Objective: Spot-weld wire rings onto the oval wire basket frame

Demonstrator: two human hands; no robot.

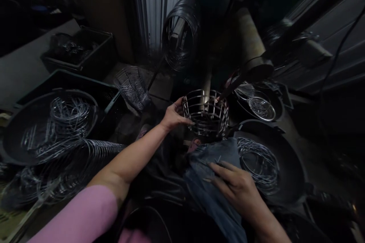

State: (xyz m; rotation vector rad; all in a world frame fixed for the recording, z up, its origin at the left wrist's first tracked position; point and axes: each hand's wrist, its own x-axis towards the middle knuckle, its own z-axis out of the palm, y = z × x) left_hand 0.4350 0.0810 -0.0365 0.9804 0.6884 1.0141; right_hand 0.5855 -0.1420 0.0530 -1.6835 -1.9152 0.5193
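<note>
My left hand point(173, 115) grips the left side of a round wire basket point(205, 113) that sits upright in front of me, under a dark machine arm point(251, 70). My right hand point(234, 184) rests low on a blue-grey cloth point(211, 190) over my lap, fingers stretched out and pinching a few short wire pieces point(218, 161). A pink sleeve covers my left upper arm.
A dark pan with wire rings point(262, 163) lies to the right of my right hand. Another pan with bent wires point(54, 121) sits on the left, with stacked wire rings point(97, 150) beside it. A wire coil point(180, 32) hangs behind. A finished basket point(132, 87) lies tilted at back left.
</note>
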